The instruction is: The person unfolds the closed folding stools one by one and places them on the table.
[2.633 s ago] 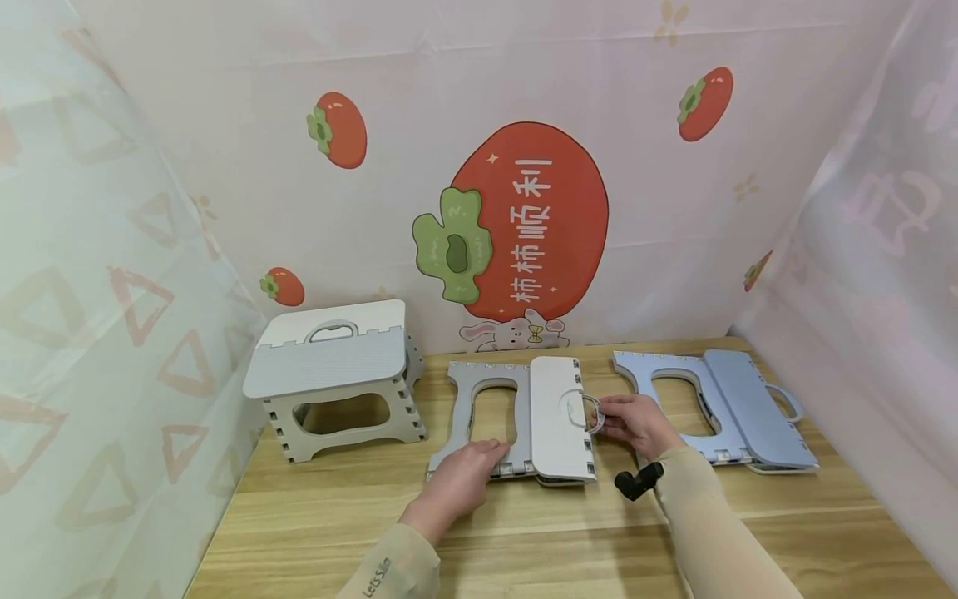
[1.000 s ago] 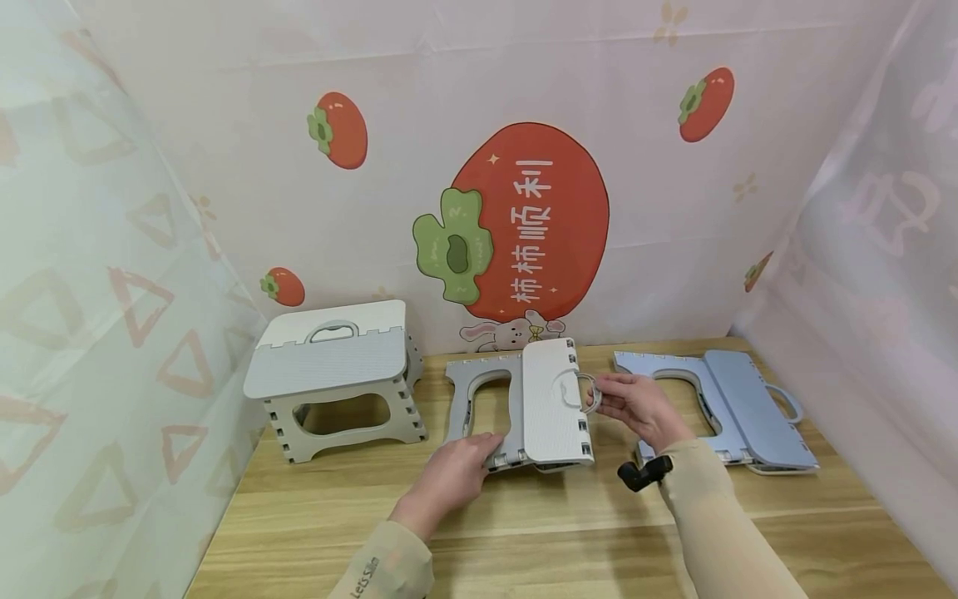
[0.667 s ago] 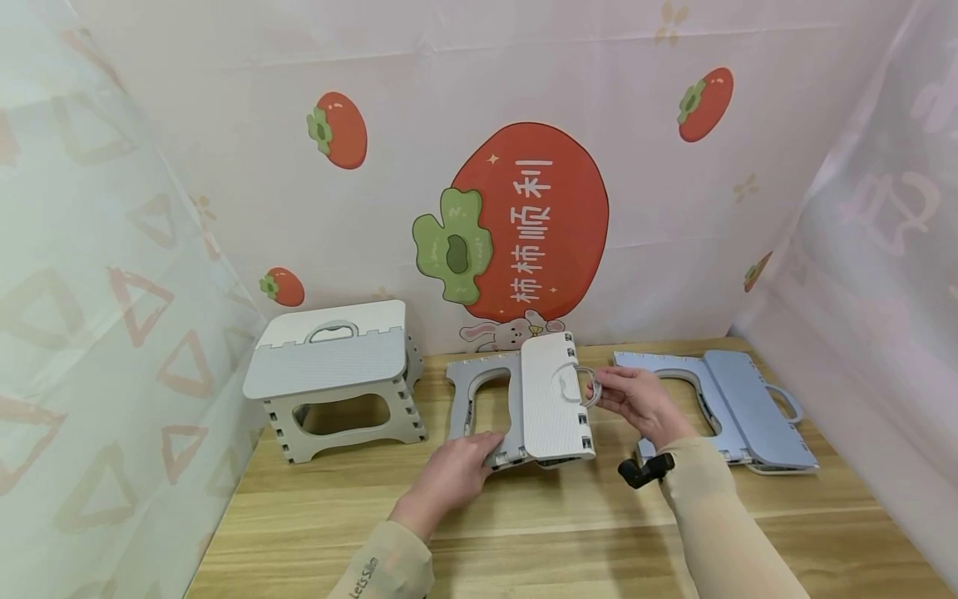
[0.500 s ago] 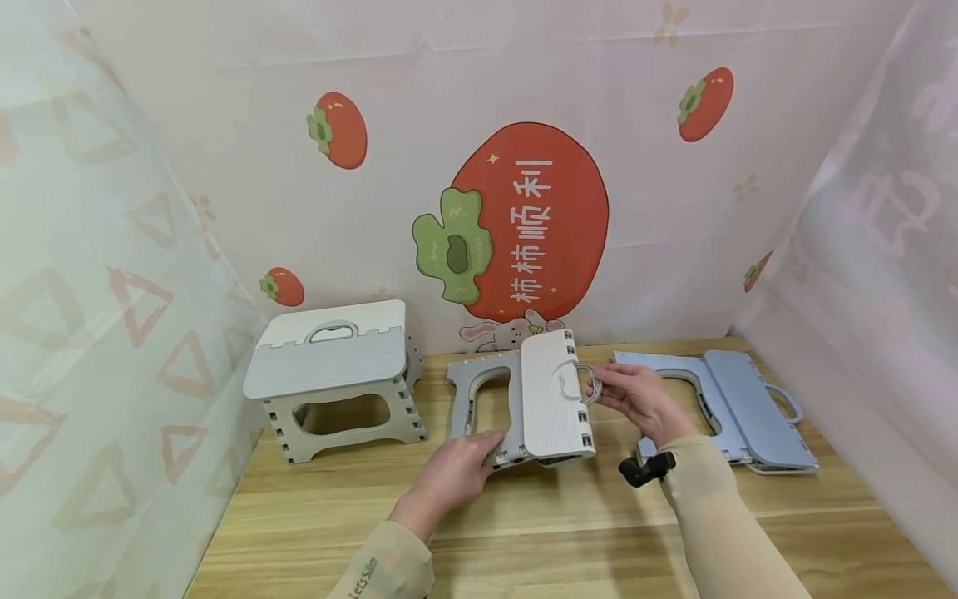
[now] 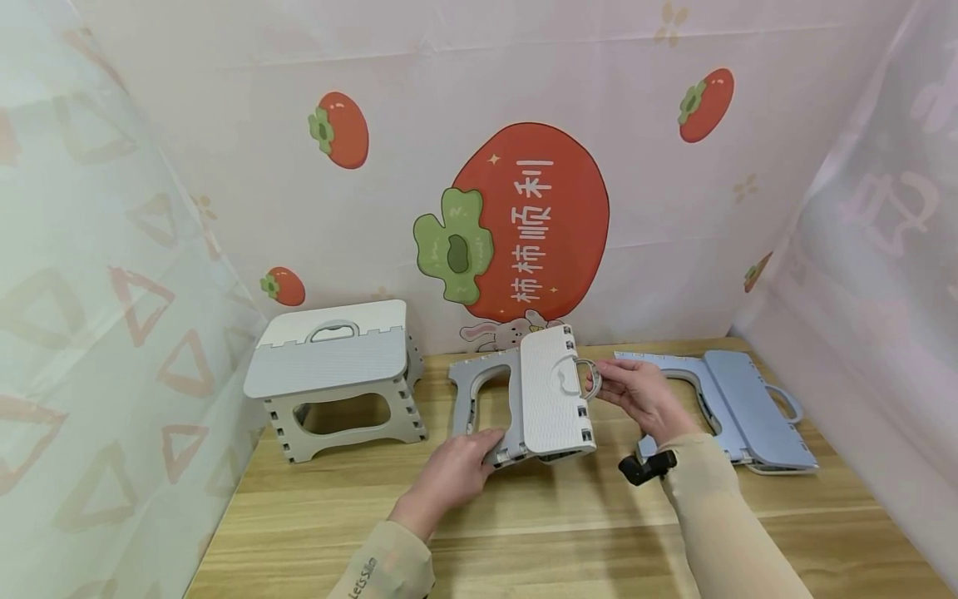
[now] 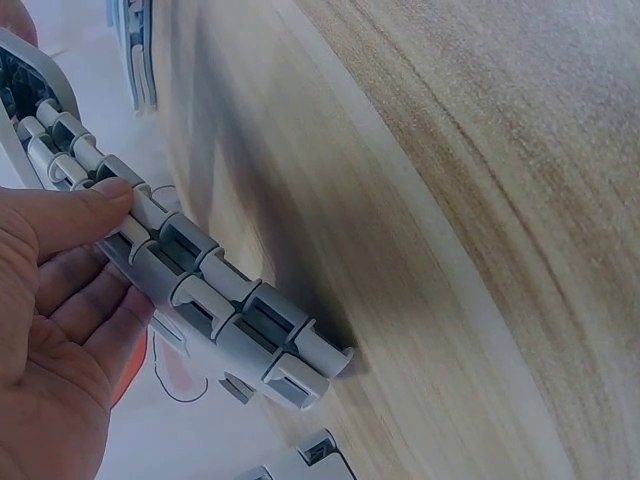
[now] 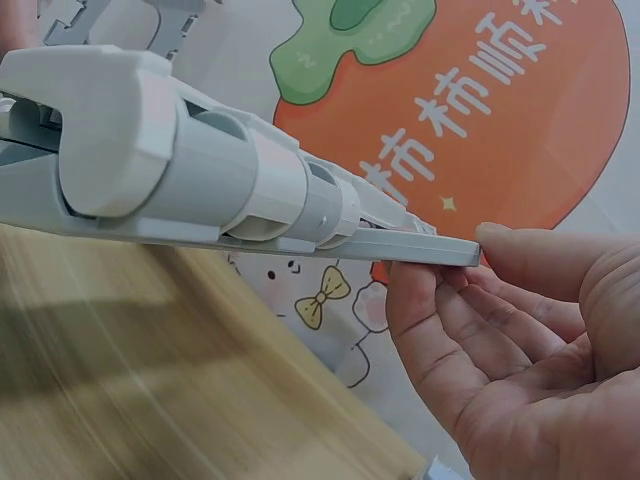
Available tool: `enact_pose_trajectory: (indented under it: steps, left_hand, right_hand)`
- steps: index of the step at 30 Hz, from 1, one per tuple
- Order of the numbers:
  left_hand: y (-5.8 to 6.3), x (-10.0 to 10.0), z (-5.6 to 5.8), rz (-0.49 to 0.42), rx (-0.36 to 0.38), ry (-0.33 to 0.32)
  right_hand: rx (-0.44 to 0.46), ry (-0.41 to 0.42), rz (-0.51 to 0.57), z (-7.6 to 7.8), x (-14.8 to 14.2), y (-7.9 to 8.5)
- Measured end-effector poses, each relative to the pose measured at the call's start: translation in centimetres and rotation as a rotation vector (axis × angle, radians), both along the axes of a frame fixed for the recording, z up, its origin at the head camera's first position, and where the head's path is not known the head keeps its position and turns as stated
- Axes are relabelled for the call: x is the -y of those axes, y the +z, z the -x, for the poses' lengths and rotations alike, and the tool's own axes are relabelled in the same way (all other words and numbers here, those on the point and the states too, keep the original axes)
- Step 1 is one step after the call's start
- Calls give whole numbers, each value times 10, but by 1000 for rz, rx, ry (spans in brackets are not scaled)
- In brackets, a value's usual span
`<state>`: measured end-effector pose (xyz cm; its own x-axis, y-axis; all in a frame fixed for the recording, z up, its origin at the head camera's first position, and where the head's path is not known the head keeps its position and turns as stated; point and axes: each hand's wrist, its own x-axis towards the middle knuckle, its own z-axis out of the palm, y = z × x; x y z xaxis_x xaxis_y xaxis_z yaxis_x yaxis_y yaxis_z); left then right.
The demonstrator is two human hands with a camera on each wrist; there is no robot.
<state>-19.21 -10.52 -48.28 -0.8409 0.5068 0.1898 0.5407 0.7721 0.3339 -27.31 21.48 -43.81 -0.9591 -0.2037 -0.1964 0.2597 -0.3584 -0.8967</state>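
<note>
A folded grey-and-white step stool (image 5: 555, 391) is in the middle of the head view, its handle side raised off the wooden table and its left end lower. My left hand (image 5: 452, 472) grips its near edge. In the left wrist view the thumb lies on the hinged edge (image 6: 205, 275) and the fingers curl underneath. My right hand (image 5: 642, 398) pinches the grey carry handle (image 5: 590, 380) between thumb and fingers. The right wrist view has the thumb at the handle's end (image 7: 455, 250), fingers below, and the hinges seen end-on.
An unfolded white-and-grey step stool (image 5: 325, 366) stands at the left on the table (image 5: 539, 541). A folded blue step stool (image 5: 756, 408) lies flat at the right, partly behind my right hand. A patterned cloth wall (image 5: 659, 249) rises behind the table.
The grey-and-white stool's handle side has come up off the table, tilting towards the left. My right hand has risen with the handle; my left hand keeps its grip on the near edge.
</note>
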Motion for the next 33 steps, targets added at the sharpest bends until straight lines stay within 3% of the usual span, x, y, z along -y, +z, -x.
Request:
enact_pose_trajectory:
  steps: [33]
  left_hand:
    - [6,-2,-3,-63,2,18]
  right_hand:
    - [-84,21,-44,-2,4,20]
